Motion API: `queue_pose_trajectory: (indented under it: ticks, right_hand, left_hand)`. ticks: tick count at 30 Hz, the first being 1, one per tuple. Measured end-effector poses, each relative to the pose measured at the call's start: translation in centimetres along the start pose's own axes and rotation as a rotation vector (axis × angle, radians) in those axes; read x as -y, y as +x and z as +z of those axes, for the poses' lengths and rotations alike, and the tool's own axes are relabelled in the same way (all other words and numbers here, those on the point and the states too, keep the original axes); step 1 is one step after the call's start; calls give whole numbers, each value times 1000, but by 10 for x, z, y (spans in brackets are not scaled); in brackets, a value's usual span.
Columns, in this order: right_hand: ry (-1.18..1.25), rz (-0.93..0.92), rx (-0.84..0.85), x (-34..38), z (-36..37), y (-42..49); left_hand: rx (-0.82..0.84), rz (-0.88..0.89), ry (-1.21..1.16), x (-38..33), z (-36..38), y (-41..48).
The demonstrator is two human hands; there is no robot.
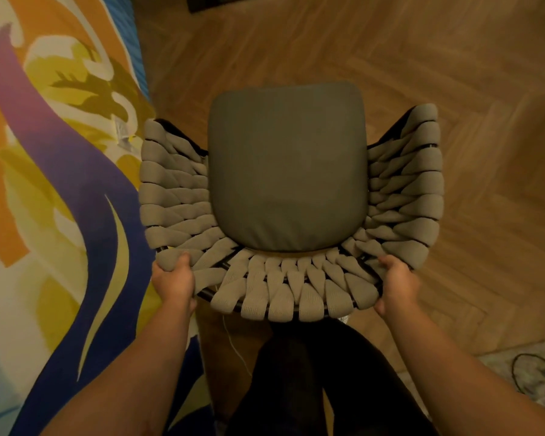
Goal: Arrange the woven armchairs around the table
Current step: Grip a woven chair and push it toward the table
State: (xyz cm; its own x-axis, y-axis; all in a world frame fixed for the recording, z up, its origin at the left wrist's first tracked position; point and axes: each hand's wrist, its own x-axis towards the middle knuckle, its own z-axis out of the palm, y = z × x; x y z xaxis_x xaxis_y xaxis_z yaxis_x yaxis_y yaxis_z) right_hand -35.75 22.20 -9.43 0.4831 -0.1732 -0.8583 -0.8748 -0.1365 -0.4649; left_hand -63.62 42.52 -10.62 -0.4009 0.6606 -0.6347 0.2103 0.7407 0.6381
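Herringbone wood floor [453, 73] carries the grey woven-strap armchair [287, 171]; left hand [173, 283] and right hand [398, 286] grip its back rim, likely to reposition it.

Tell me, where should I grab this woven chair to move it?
Grab the woven armchair by the curved top rim of its backrest, coming from behind, one hand at each rear corner. The rim is a thin bar that fingers can curl round, and it bends evenly to both sides. The left hand and right hand grip it there.
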Motion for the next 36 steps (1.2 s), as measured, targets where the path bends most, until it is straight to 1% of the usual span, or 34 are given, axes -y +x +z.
queue_pose_trajectory:
  ticks: [5,11,14,17,19,22,24,27,30,36]
  right_hand:
    - [-40,-37,6,7,12,2]
    - [-82,-43,38,22,24,11]
    - [-87,-67,119,32,33,14]
    - [-98,-61,226,40,34,13]
    - [-97,-65,252,44,31,15]
    - [-99,-100,232,46,32,20]
    - [-110,-104,181,46,36,22]
    - [-121,-90,138,50,44,20]
    - [-135,-73,146,57,51,18]
    - [-205,-74,146,71,79,21]
  left_hand:
    - [2,-54,-22,-6,2,2]
    - [-64,-91,-17,-7,9,6]
    - [-85,-95,-47,-7,12,7]
    - [-72,-105,-72,-7,12,8]
    - [-58,-113,-176,-6,13,0]
    - [-41,-135,-344,1,18,-17]
    - [-49,-168,-415,4,21,-21]
    - [-115,-180,-428,9,26,-14]
    - [-176,-207,-416,9,29,-3]
    - [-224,-241,-446,-18,40,4]
